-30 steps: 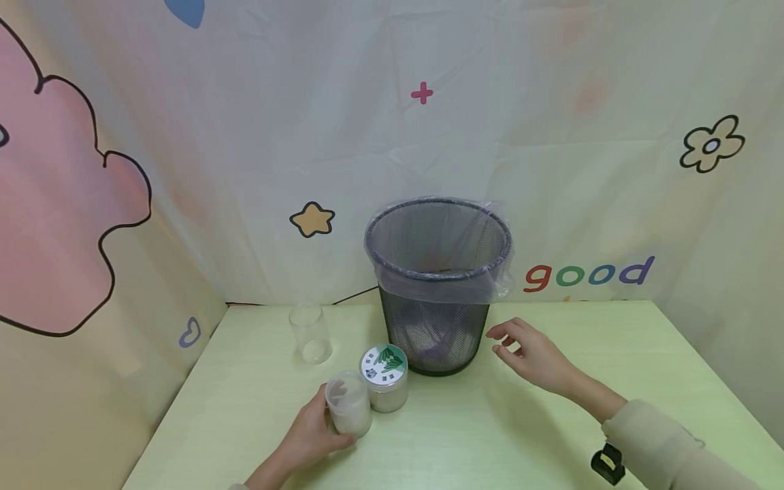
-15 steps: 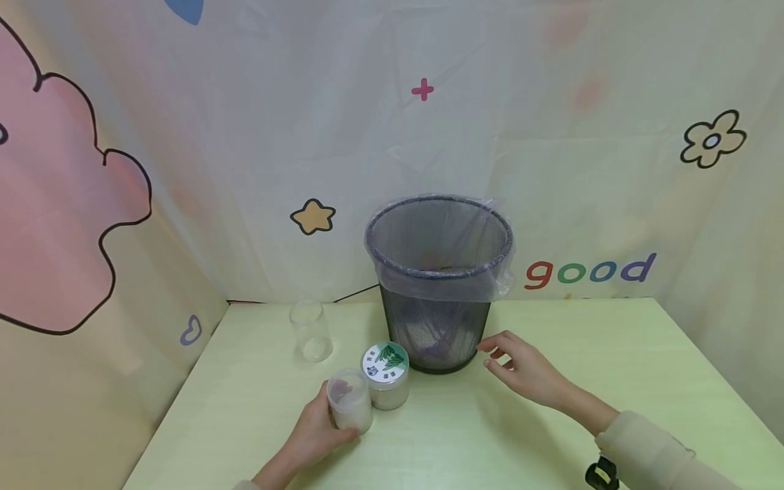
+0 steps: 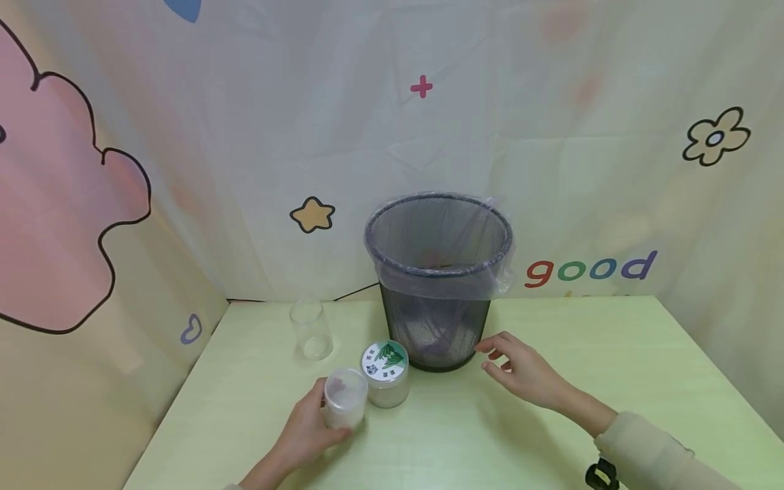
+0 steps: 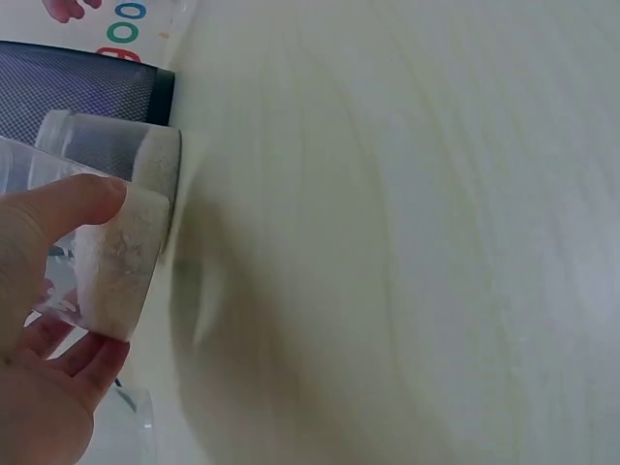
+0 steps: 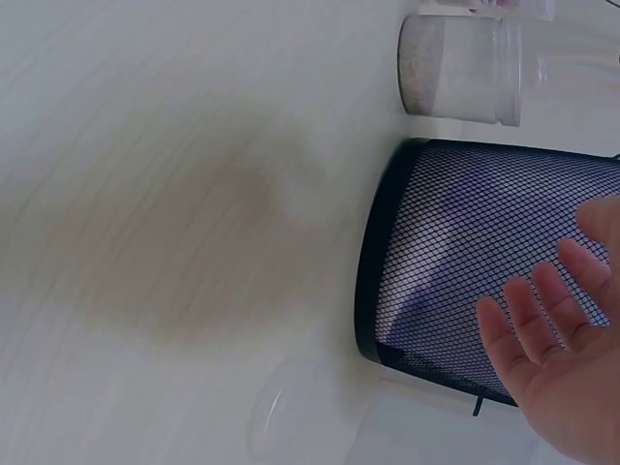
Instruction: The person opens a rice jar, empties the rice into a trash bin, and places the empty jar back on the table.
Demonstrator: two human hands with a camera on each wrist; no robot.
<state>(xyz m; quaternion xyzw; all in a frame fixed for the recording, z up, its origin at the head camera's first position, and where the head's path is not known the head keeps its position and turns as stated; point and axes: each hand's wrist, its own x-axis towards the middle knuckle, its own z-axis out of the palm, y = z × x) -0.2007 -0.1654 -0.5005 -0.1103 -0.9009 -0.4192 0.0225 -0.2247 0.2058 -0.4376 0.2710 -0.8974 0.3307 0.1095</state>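
My left hand (image 3: pixel 309 425) grips a clear plastic jar (image 3: pixel 346 399) with whitish, grainy stuff in its lower part. In the left wrist view, thumb and fingers lie on opposite sides of this jar (image 4: pixel 121 257), which leans a little. Just right of it stands a second clear jar (image 3: pixel 388 391), with a white and green label on its lid and similar contents. An empty clear jar (image 3: pixel 312 333) stands farther back on the left. My right hand (image 3: pixel 529 371) hovers with loosely bent fingers beside the mesh bin (image 3: pixel 437 327) and holds nothing.
The black mesh bin, lined with a thin plastic bag (image 3: pixel 435 286), stands at the back of the pale table (image 3: pixel 453 442). A patterned curtain (image 3: pixel 551 170) rises behind. In the right wrist view, a faint clear round thing (image 5: pixel 291 412) shows on the tabletop near the bin.
My left hand and its jar shifted slightly left, opening a small gap from the lidded jar. My right hand moved a little left and down, then stayed nearly still.
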